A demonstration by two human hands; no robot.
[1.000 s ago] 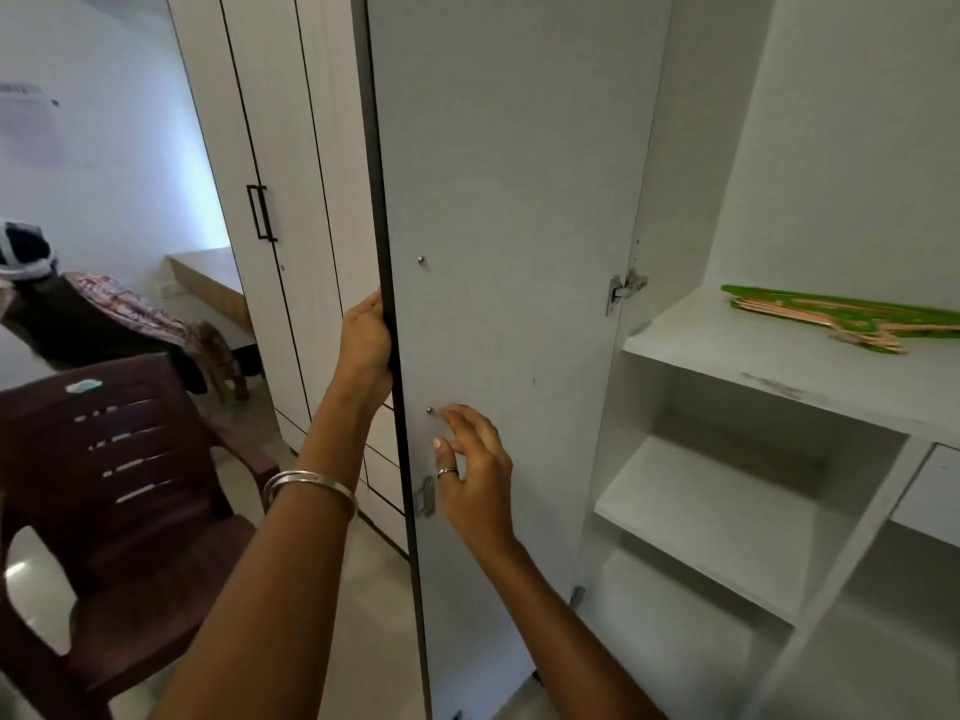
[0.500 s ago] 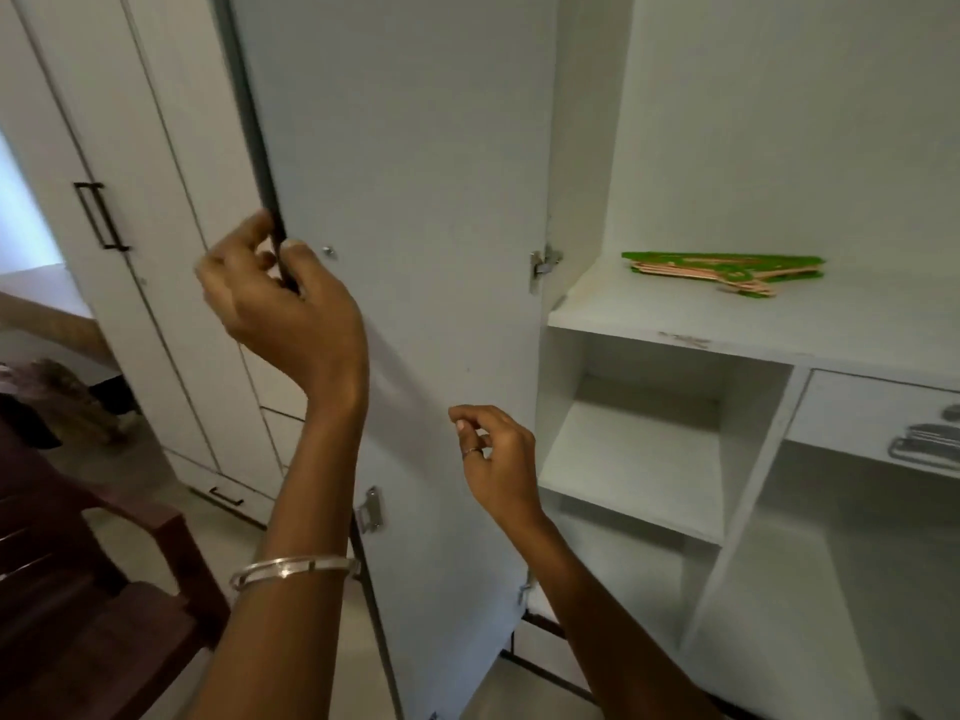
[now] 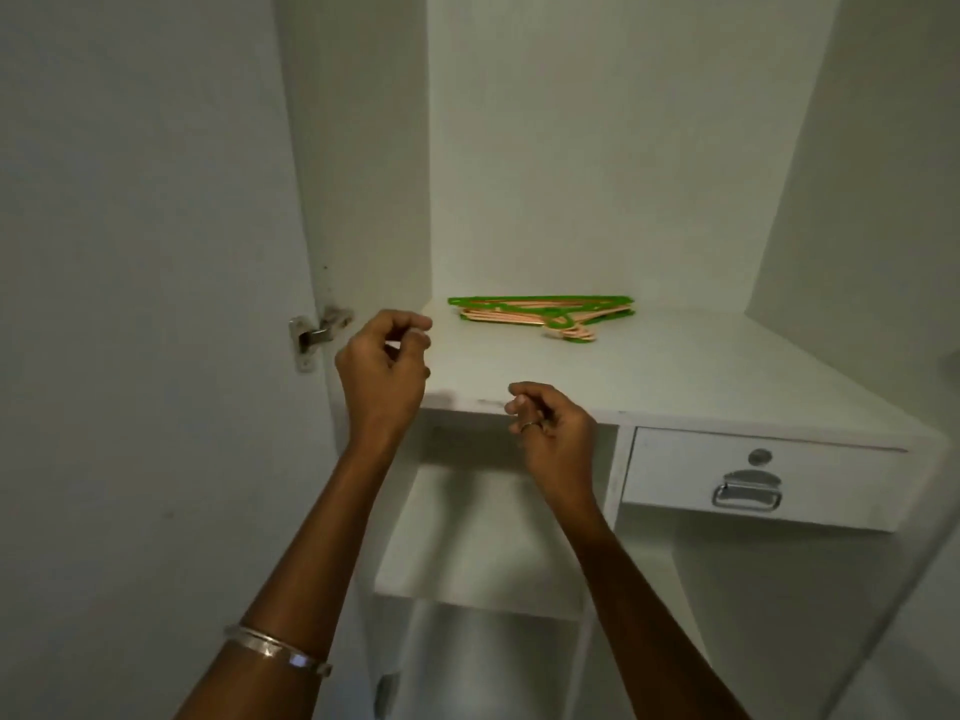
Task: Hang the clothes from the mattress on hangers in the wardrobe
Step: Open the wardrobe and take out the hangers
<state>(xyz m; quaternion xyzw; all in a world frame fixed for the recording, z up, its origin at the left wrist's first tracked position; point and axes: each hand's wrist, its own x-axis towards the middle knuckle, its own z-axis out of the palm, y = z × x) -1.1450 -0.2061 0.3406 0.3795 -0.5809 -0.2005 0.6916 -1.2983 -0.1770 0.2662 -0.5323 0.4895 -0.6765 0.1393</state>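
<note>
Evidently at the hanger-fetching step, the left hand (image 3: 382, 366) and right hand (image 3: 553, 431) hover loosely curled and empty before the wardrobe shelf (image 3: 675, 376), whose hangers (image 3: 543, 315) lie stacked toward its back, so reaching in comes next; no clothes are visible.

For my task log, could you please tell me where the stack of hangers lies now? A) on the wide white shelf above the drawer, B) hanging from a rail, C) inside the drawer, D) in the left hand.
A: the green and orange hangers lie flat on the white shelf, above the closed drawer, with neither hand touching them.
</note>
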